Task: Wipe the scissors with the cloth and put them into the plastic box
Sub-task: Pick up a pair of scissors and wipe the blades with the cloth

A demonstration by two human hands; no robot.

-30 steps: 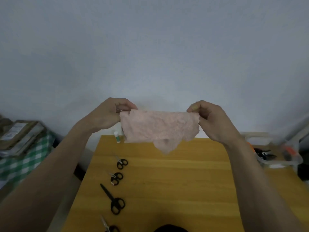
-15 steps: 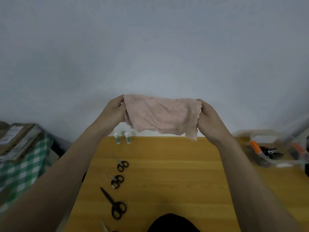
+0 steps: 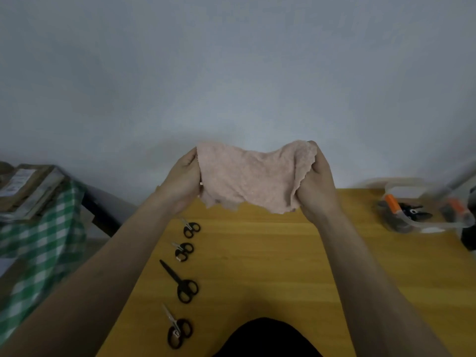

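Note:
A pink cloth (image 3: 247, 179) hangs in the air above the far part of the table, held between both hands. My left hand (image 3: 181, 180) grips its left edge and my right hand (image 3: 318, 185) grips its right edge. Several black-handled scissors lie in a row on the left of the wooden table (image 3: 283, 266): a small pair (image 3: 191, 228), another small pair (image 3: 183, 250), a long pair (image 3: 181, 283) and a nearer pair (image 3: 177, 329). The clear plastic box (image 3: 422, 215) stands at the far right with black scissors inside.
A green checked cloth (image 3: 38, 243) covers a surface to the left, with cardboard packages (image 3: 25, 186) on it. A grey wall fills the background. A dark rounded shape (image 3: 268, 338) sits at the near table edge.
The cloth was lifted, then brought lower and nearer, and now sags in the middle between my hands. The view tilted down, showing more of the table and a further pair of scissors.

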